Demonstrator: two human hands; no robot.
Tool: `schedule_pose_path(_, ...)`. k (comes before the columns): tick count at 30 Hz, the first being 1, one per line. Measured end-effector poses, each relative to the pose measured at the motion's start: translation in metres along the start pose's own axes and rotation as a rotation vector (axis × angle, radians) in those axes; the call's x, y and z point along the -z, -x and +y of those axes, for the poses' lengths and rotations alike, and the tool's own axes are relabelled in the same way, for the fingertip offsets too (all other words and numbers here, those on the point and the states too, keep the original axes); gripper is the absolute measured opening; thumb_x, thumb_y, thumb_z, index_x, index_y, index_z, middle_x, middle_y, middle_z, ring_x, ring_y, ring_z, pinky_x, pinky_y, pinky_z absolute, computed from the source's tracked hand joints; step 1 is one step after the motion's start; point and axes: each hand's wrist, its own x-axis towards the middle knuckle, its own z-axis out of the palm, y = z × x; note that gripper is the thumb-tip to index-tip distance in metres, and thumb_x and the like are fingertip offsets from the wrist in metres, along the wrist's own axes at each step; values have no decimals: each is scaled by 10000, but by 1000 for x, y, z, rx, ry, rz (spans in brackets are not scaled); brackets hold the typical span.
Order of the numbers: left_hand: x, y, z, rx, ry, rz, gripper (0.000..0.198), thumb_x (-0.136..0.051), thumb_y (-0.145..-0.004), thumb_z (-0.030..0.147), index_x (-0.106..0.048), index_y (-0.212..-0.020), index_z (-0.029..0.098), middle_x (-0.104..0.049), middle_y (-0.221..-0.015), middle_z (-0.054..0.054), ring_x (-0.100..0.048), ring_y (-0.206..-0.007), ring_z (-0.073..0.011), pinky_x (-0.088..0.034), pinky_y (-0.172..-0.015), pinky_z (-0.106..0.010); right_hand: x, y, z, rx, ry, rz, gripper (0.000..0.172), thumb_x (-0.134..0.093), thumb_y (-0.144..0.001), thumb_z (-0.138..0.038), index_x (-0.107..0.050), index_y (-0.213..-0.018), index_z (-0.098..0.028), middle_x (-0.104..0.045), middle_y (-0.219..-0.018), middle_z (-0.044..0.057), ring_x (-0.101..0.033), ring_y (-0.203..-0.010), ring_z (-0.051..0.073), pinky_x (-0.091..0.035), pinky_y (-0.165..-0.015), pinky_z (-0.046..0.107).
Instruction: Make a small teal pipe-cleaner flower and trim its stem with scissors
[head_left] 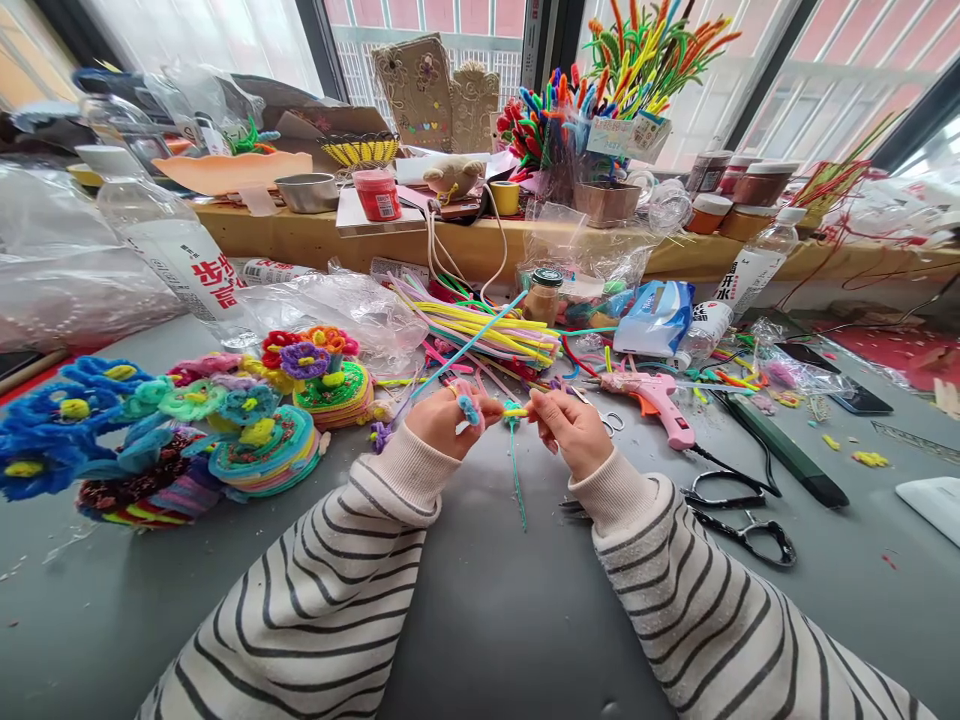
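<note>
Between my two hands, over the middle of the grey table, is a short yellow pipe cleaner [515, 413]. My left hand [442, 420] pinches its left end between thumb and fingers, and my right hand [570, 430] pinches the right end. A fuzzy pink and blue ring [466, 405] sits on a finger of my left hand. Just below the yellow piece a thin teal-green pipe cleaner [517, 475] points toward me; whether it is joined to the yellow one I cannot tell. Behind my hands lies a bundle of long pipe cleaners [495, 335], mostly yellow and pink.
Fuzzy flower pots [262, 450] and blue flowers [75, 410] stand at left. To the right lie a pink glue gun [660, 400], black-handled scissors [750, 535] and a dark green bar [787, 455]. Water bottles [169, 240] and a cluttered ledge [300, 232] are behind.
</note>
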Motion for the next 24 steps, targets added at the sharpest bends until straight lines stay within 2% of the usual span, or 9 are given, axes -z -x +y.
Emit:
schedule_pose_path(4,-1,-1,0,-57,39,54,158,-478,-714,193,-626,-743,147,-612,-688,-57,-543,-655,-118,-451,-632,-234,-3,-2,-3,-260,-309,-106,392,-580,-574,-514,-550,-539,-125,-452,-466,-27,-332,-351,39,-236,-318,187)
schedule_pose_path(10,1,-4,-2,-104,34,8,170,-468,-714,199,-632,-736,162,-615,-646,-47,-541,-597,-114,-436,-581,-239,-3,-1,-6,-456,-490,-217,290,-693,-485,-372,-589,-548,-109,-489,-500,-23,-352,-394,18,-220,-339,150)
schedule_pose_path(20,-1,-3,2,-57,14,52,122,-507,-687,183,-624,-711,157,-656,-653,-34,-575,-612,-130,-441,-632,-263,-3,4,-10,-494,-513,-295,251,-701,-478,-326,-610,-588,-120,-489,-523,-22,-391,-452,36,-297,-401,165)
schedule_pose_path(24,1,-4,4,-55,13,36,111,-513,-679,182,-619,-702,157,-659,-656,-36,-579,-624,-135,-444,-642,-267,-4,4,-10,-517,-561,-264,250,-722,-443,-297,-601,-574,-123,-469,-514,-35,-388,-461,33,-293,-415,164)
